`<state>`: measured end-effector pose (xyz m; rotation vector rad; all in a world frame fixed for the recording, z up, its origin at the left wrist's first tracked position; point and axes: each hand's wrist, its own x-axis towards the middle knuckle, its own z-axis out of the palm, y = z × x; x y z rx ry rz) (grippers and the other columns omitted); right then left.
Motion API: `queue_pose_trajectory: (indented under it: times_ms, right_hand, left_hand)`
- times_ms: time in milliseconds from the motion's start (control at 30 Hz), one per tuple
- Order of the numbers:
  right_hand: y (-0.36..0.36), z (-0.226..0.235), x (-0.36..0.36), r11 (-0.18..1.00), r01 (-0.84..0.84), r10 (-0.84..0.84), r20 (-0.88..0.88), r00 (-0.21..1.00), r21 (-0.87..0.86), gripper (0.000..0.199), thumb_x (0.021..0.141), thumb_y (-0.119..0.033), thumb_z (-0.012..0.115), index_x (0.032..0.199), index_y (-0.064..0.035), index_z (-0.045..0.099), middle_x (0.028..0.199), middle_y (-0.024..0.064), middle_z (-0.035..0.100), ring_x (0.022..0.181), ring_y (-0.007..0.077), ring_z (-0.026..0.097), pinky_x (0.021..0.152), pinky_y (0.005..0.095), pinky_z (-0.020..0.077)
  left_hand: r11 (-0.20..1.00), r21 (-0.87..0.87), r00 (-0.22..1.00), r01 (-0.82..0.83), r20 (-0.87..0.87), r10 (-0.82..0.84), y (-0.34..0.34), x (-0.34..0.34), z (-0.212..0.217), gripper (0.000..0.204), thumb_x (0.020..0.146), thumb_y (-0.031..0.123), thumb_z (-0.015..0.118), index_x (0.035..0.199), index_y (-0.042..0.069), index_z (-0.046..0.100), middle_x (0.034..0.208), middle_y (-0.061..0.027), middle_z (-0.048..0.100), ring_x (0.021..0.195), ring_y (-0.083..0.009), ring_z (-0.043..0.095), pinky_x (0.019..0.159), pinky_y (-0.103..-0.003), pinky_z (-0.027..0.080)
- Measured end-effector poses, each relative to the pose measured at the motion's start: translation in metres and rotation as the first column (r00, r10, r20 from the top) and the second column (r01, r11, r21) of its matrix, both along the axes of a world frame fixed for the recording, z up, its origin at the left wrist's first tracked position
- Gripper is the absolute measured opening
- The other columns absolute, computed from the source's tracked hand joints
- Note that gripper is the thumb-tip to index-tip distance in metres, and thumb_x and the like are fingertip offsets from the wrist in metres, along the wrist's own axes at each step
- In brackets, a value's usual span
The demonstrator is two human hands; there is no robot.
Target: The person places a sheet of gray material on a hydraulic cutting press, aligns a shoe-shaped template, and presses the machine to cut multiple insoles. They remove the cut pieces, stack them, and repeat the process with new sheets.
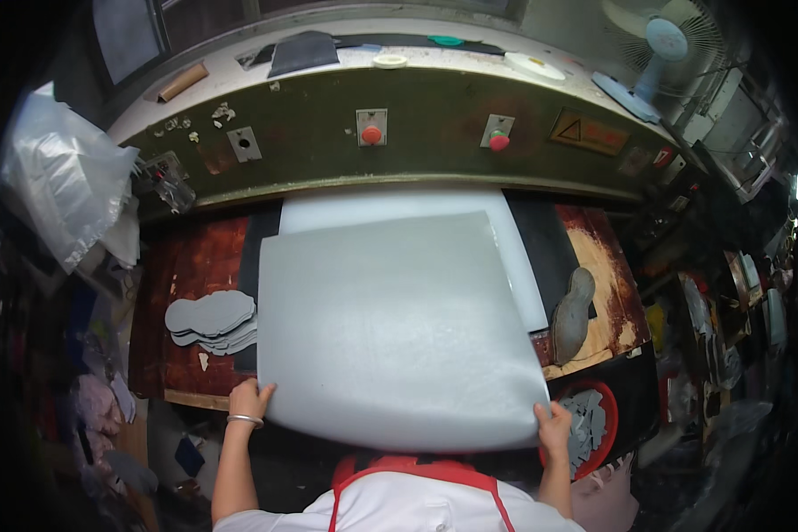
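A large grey sheet [390, 328] spans the space between my hands, its near edge hanging a little past the table. My left hand [251, 401] grips the sheet's near left corner with the thumb on top. At the near right corner my right hand [554, 426] pinches the sheet the same way. Under its far part lies a white board [519, 257]. To the left rests a stack of grey sole-shaped pieces [211, 317]. A sole-shaped cutting die [574, 315] lies to the right of the board.
A green machine beam [310, 124] with red push buttons [371, 135] crosses behind the table. Grey scraps fill a red basin [607, 417] at the near right. A plastic bag [66, 177] hangs at the far left. A fan [665, 44] stands at the far right.
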<state>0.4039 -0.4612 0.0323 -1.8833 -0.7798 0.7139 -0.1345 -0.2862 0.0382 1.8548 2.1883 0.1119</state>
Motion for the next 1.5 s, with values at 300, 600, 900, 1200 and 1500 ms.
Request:
queue_pose_trajectory:
  times_ms: [300,600,900,1200,1500]
  right_hand:
    - [0.284,0.052,0.060,0.977,-0.064,0.073,-0.037,0.997,0.205,0.022,0.087,-0.016,0.063,0.093,0.0043,0.066,0.080,0.0042,0.064,0.072,0.0109,0.055,0.066,0.0248,0.0445]
    - [0.162,-0.001,0.062,0.986,-0.045,0.135,0.604,0.786,-0.161,0.038,0.076,-0.023,0.071,0.103,0.0028,0.064,0.089,0.0172,0.062,0.081,0.0319,0.060,0.073,0.0402,0.0475]
    - [0.169,0.016,0.052,0.948,0.126,0.033,0.482,0.876,-0.293,0.027,0.075,-0.019,0.075,0.079,-0.0027,0.054,0.066,0.0084,0.050,0.057,0.0231,0.051,0.058,0.0350,0.0440]
    - [0.347,0.017,0.070,0.998,-0.026,-0.023,0.658,0.753,0.064,0.025,0.082,-0.023,0.066,0.098,-0.0067,0.059,0.088,0.0142,0.066,0.079,0.0340,0.062,0.073,0.0426,0.0483]
    - [0.142,-0.032,0.139,0.936,0.270,-0.019,0.737,0.676,-0.224,0.074,0.077,-0.041,0.072,0.133,-0.0022,0.045,0.135,0.0277,0.042,0.126,0.0404,0.039,0.104,0.0448,0.0326]
  left_hand:
    - [0.803,0.389,0.574,-0.451,0.816,-0.073,0.173,0.034,0.002,0.023,0.088,0.018,0.060,0.104,0.001,0.062,0.095,-0.0114,0.064,0.083,-0.0207,0.059,0.077,-0.030,0.046]
    - [0.973,-0.004,0.967,-0.231,0.108,0.230,0.013,0.059,-0.002,0.039,0.084,0.030,0.064,0.108,0.000,0.055,0.092,-0.0228,0.063,0.085,-0.0419,0.059,0.072,-0.048,0.047]
    - [0.817,0.404,0.872,-0.411,0.437,0.222,0.006,0.087,-0.011,0.036,0.081,0.014,0.066,0.112,-0.003,0.056,0.100,-0.0230,0.063,0.094,-0.0390,0.060,0.083,-0.041,0.047]
    - [0.890,0.396,0.928,-0.225,0.364,0.073,0.224,0.053,-0.025,0.045,0.086,0.032,0.060,0.115,-0.002,0.058,0.105,-0.0232,0.064,0.099,-0.0348,0.062,0.086,-0.037,0.047]
    - [0.845,0.418,0.941,-0.334,0.194,0.276,0.092,0.087,-0.038,0.042,0.087,0.035,0.058,0.119,0.007,0.057,0.096,-0.0202,0.066,0.086,-0.0375,0.064,0.073,-0.044,0.050]
